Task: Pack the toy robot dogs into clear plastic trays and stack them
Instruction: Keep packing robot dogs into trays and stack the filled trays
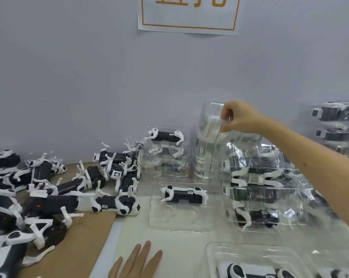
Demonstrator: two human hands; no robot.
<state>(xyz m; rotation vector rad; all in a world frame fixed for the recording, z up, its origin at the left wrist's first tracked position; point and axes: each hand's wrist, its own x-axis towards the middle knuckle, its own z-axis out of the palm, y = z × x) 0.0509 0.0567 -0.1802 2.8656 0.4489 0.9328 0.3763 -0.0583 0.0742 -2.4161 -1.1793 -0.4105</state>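
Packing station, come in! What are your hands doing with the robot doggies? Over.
Right hand pinching empty clear tray atop tray stack. Left hand flat on table, holding nothing. One toy dog sits in open tray, nothing in the way.

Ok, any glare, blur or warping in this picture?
Head view: light is soft and even, shadows faint; glare on the packed trays blurs their edges; the empty tray pinched by the right hand looks motion-smeared; the loose dogs at left look stretched by the lens.
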